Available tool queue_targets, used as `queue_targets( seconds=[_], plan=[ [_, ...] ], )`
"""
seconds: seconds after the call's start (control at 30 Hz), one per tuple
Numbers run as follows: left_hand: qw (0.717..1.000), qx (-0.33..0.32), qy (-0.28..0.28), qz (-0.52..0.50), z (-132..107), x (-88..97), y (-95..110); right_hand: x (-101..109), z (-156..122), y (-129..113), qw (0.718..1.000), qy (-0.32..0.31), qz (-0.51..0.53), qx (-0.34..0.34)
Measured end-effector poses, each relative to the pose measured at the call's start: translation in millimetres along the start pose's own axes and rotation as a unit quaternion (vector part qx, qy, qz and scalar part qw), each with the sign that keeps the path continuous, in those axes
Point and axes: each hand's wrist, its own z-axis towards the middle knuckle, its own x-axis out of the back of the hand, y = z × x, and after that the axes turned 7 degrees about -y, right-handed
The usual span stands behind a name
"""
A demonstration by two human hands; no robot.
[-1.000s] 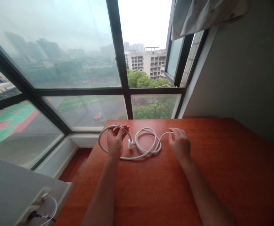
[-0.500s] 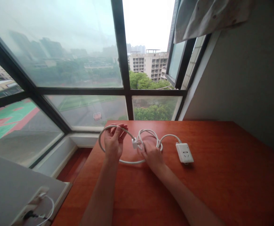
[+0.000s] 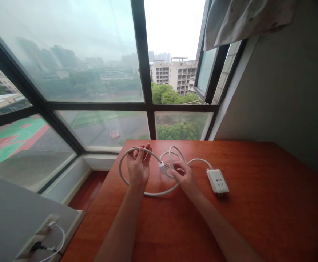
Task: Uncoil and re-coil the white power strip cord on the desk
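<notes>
A white power cable [image 3: 159, 194] lies in loops over the wooden table. My left hand [image 3: 139, 165] has the cable between its thumb and fingers, where it arches above the tabletop. From there it runs down to a white plug [image 3: 162, 167], whose metal prongs face right. Just right of the prongs, my right hand [image 3: 184, 176] pinches a raised loop of the same cable with thumb and forefinger. At the cable's other end, to the right, a white socket block [image 3: 218, 181] rests on the table with its slots upward.
The reddish-brown wooden table [image 3: 257, 203] reaches up to large dark-framed windows [image 3: 101, 106]. A curtain [image 3: 246, 23] hangs at upper right beside a grey wall. Low on the left, a wall socket [image 3: 30, 247] has a black plug and a white cord in it.
My right hand has drawn back from the coil and lifted a loop, which now stands higher and apart. The plug has tilted slightly. The whole view has shifted a little.
</notes>
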Motion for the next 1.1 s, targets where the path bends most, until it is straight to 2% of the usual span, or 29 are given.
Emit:
queue_targets(
  seconds=[0.13, 0.3, 0.4, 0.5, 0.67, 0.77, 0.83, 0.97, 1.03, 1.1],
  plan=[
    [1.0, -0.005, 0.005, 0.006, 0.0, 1.5, -2.8, 4.6, 0.8, -0.5, 0.998, -0.032, 0.047, 0.01],
    [0.999, 0.034, 0.012, -0.041, -6.2, -4.2, -6.8, 4.3, 0.5, -7.5, 0.996, -0.063, 0.022, 0.056],
    [0.996, 0.072, 0.018, -0.052, -8.8, -7.7, -8.7, 5.9, 1.4, -9.4, 0.994, -0.039, -0.041, 0.09],
    [0.993, 0.104, 0.019, -0.056, -10.9, -10.3, -11.8, 9.7, 2.6, -7.4, 0.986, 0.015, -0.125, 0.108],
    [0.985, 0.164, 0.002, -0.056, -21.2, -16.9, -24.1, 16.2, 5.0, -4.3, 0.946, 0.086, -0.286, 0.123],
    [0.978, 0.199, -0.016, -0.056, -31.7, -22.9, -35.5, 18.4, 5.6, -5.3, 0.927, 0.09, -0.344, 0.12],
    [0.973, 0.221, -0.035, -0.052, -38.2, -27.2, -41.9, 18.8, 4.8, -6.3, 0.928, 0.067, -0.347, 0.121],
    [0.974, 0.213, -0.079, 0.004, -42.6, -32.0, -41.3, 20.9, 2.0, -7.3, 0.945, 0.001, -0.316, 0.082],
    [0.967, 0.205, -0.126, 0.084, -38.8, -29.7, -32.5, 25.8, 2.6, -6.9, 0.95, -0.008, -0.306, 0.054],
    [0.942, 0.197, -0.181, 0.203, -31.6, -23.1, -20.4, 34.9, 5.5, -5.7, 0.954, 0.008, -0.296, 0.036]
  ],
)
